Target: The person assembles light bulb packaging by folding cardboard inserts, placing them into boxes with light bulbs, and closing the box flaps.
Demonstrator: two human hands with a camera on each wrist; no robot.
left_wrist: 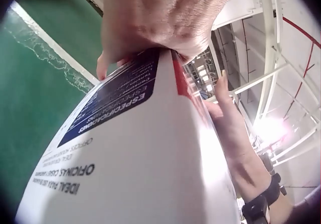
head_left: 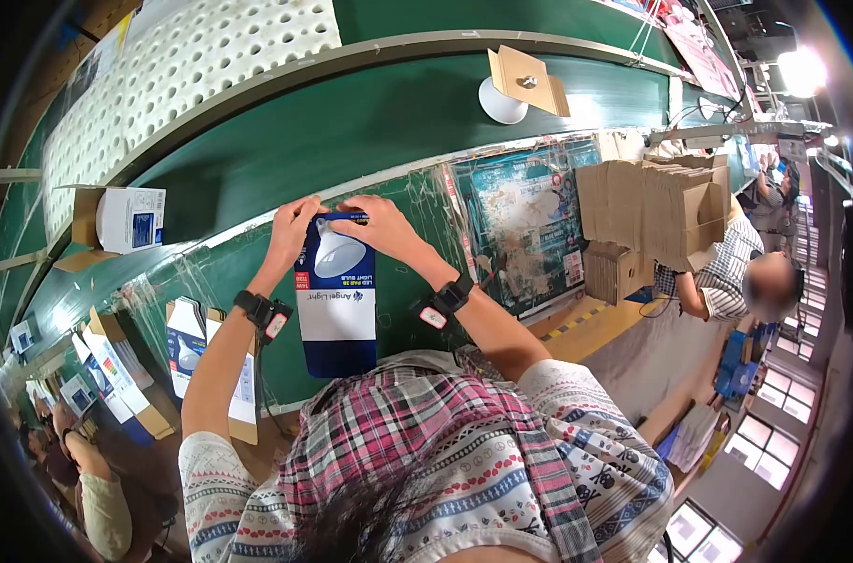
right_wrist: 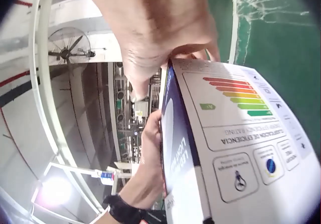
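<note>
A light bulb box (head_left: 337, 314), blue and white with a bulb picture, lies in front of the person's body in the head view. At its far end, the left hand (head_left: 293, 230) grips the left corner with bent fingers. The right hand (head_left: 386, 230) holds the opposite corner, its thumb over the printed face. In the left wrist view the box's white side (left_wrist: 135, 164) carries a dark specifications panel, and the hand covers the end edge. A coloured efficiency chart (right_wrist: 241, 96) shows on the side in the right wrist view. The hands partly hide the box's far end.
A white bulb (head_left: 503, 101) with brown cardboard around it stands on the green belt (head_left: 351, 122). An open box (head_left: 131, 220) lies at left, near several printed boxes (head_left: 117, 371). Stacked cardboard (head_left: 647, 211) stands at right beside another person (head_left: 741, 249). White perforated foam (head_left: 182, 89) lies beyond the rail.
</note>
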